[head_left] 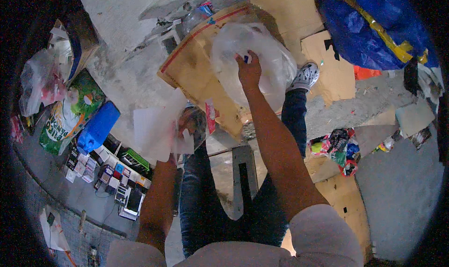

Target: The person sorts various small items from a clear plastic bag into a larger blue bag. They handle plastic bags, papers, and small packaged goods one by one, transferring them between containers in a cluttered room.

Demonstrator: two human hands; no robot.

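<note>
My left hand (184,126) is partly covered by crumpled clear plastic (166,112) and seems closed on it, with a white sheet (145,136) beside it; the fingertips are hard to make out. My right hand (248,68) reaches over a large translucent plastic bag (271,61), fingers curled on a small dark-blue object (246,59). That bag lies on a brown paper sack (196,56) with a red stripe, between my jeans-clad legs (199,197) and near my shoe (304,77).
A blue tarp (374,19) with yellow tape lies upper right, near cardboard (322,61). A pile of colorful scraps (341,147) lies at right. On the left are a green-and-white sack (61,126), blue bundle (98,124), plastic bags (39,80) and several small boxes and electronic items (117,178).
</note>
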